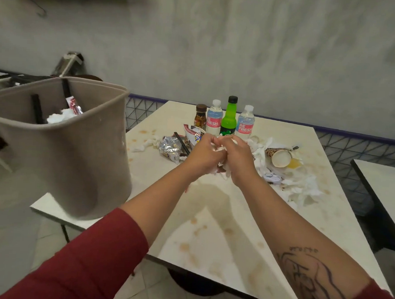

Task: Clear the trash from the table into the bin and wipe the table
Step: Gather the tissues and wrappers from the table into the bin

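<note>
White table (211, 262) in my view, brown stains (184, 247) over its top, four bottles (229, 120) upright along the far edge, crumpled tissues (309, 189) heaped at right, paper cup (280, 157) on its side among them, foil wrapper (169, 146) left of centre, bin (77, 156) on the near left corner.

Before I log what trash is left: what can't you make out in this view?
Head view only.
Tissue wad: left grip and right grip curl round it, hiding its size.
Bin contents: its near wall hides all but crumpled tissue and a wrapper.
Green bottle label: the grips cover its lower part.
Brown bottle label: too small to read.
Tabletop under the tissue pile: covered.
</note>
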The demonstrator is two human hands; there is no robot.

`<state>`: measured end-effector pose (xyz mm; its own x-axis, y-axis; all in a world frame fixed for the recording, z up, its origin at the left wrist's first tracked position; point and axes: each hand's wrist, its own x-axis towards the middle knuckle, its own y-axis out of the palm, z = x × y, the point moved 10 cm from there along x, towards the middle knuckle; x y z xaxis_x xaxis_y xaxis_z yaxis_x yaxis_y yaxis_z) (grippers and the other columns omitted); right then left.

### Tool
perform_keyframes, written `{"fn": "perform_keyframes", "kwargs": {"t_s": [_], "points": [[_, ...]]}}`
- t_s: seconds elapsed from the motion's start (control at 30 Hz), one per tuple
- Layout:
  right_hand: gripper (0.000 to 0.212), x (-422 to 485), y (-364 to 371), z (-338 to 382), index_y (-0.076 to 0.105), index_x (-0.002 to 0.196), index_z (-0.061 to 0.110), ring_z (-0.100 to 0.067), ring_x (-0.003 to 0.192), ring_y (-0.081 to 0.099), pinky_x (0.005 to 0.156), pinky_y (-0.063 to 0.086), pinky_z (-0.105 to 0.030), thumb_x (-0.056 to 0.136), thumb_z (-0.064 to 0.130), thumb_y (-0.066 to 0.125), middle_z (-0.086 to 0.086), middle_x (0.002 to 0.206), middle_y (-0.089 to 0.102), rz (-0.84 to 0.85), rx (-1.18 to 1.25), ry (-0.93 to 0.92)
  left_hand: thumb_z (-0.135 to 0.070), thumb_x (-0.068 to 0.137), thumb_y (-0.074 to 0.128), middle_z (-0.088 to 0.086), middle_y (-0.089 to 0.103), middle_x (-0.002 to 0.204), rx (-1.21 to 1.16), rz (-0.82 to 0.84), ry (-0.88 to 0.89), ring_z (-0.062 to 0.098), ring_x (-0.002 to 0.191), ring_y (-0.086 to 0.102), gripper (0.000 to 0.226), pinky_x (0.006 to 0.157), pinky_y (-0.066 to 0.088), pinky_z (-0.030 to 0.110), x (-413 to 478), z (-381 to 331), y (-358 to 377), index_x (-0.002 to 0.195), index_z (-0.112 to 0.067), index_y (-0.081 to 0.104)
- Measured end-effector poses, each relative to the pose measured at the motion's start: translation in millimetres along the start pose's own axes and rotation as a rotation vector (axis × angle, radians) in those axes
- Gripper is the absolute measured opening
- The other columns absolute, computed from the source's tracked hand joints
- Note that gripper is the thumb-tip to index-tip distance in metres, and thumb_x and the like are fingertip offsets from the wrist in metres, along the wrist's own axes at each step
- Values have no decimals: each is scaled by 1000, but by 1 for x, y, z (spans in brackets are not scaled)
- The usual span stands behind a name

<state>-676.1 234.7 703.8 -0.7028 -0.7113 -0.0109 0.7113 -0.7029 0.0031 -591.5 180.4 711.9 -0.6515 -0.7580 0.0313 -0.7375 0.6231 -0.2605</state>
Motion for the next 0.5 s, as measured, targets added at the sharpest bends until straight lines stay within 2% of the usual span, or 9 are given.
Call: {"fn": "perform_keyframes", "kwargs": {"t_s": [0.07, 0.13, 0.23, 0.3, 0.4, 0.5], "points": [[7, -5, 6, 10, 63, 79, 18, -20, 66, 57, 52, 44, -27, 85, 17, 59, -8, 80, 64, -1, 4, -55, -22, 84, 65, -3, 53, 82, 242, -101, 44, 18, 72, 56, 31, 54, 44, 28, -9, -14, -19, 98, -18, 38], [13, -11, 14, 21, 60, 73, 18, -18, 60, 52, 47, 38, -23, 85, 15, 60, -5, 71, 60, -1, 24, -98, -31, 81, 68, -8, 48, 78, 381, -158, 63, 13, 67, 51, 40, 52, 40, 27, -20, -27, -36, 99, -19, 35], [19, -19, 28, 40, 57, 71, 18, -14, 57, 49, 47, 37, -22, 90, 23, 58, 0, 65, 54, 7, 7, -136, -40, 78, 70, -4, 53, 83, 515, -201, 69, 18, 73, 56, 42, 63, 46, 33, -34, -44, -62, 97, -17, 40], [22, -23, 40, 55, 57, 72, 15, -15, 57, 48, 51, 35, -25, 91, 28, 57, 0, 64, 53, 14, 12, -165, -39, 83, 65, 0, 57, 84, 662, -235, 114, 21, 77, 55, 30, 59, 40, 30, -44, -64, -78, 88, -14, 49], [27, -27, 66, 77, 52, 64, 17, -16, 47, 42, 48, 30, -24, 89, 25, 58, 1, 52, 50, 34, 56, -171, -38, 90, 57, 6, 60, 76, 784, -283, 186, 23, 72, 55, 33, 58, 39, 29, -59, -95, -107, 84, -6, 62], [20, -35, 106, 104, 55, 65, 18, -15, 37, 37, 44, 27, -20, 85, 20, 58, 1, 44, 46, 117, 109, -193, -45, 92, 52, 6, 62, 82, 809, -384, 257, 24, 74, 55, 37, 64, 41, 31, -74, -123, -150, 85, -9, 59]]}}
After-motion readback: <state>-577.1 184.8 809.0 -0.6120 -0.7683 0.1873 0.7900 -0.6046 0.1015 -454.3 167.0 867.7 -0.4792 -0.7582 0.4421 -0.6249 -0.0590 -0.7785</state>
